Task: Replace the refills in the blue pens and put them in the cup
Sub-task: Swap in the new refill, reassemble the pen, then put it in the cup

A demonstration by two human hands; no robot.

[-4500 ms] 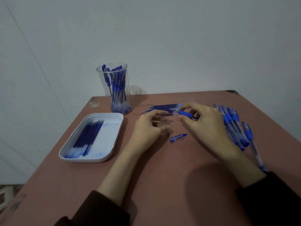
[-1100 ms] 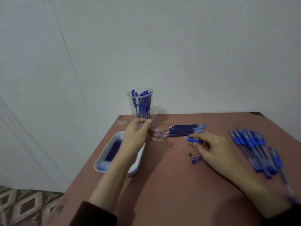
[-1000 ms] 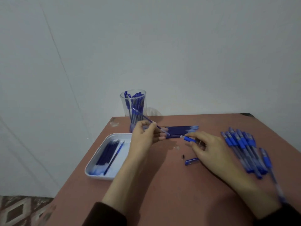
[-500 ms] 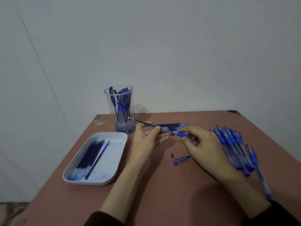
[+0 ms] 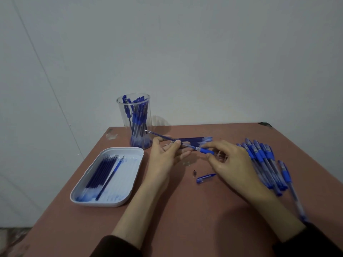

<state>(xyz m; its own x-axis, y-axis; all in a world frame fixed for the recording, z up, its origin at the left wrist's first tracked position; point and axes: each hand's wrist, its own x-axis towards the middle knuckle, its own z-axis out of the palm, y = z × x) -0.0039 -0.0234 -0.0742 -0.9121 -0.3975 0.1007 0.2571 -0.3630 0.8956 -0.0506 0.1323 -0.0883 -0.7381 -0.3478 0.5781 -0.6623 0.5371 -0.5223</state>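
My left hand (image 5: 165, 154) pinches a thin blue refill (image 5: 157, 135) whose tip points toward the cup. The refill's other end enters a blue-gripped pen barrel (image 5: 205, 150) that my right hand (image 5: 228, 162) pinches. A clear cup (image 5: 134, 119) filled with several blue pens stands at the table's back left. A row of fresh refills (image 5: 196, 140) lies just behind my hands. Several blue pens (image 5: 263, 160) lie in a fan to the right. A blue pen cap (image 5: 205, 178) and a small dark tip piece (image 5: 194, 172) lie on the table in front of my hands.
A white tray (image 5: 130, 184) at the left holds several refills, one lying slanted apart from the rest. The brown table (image 5: 185, 219) ends close behind the cup, against a pale wall. One pen (image 5: 295, 195) lies apart near the right edge.
My left hand dropped a refill in the tray, came back right with another refill, and brought it to the barrel in my right hand. The refill now sits further into the barrel.
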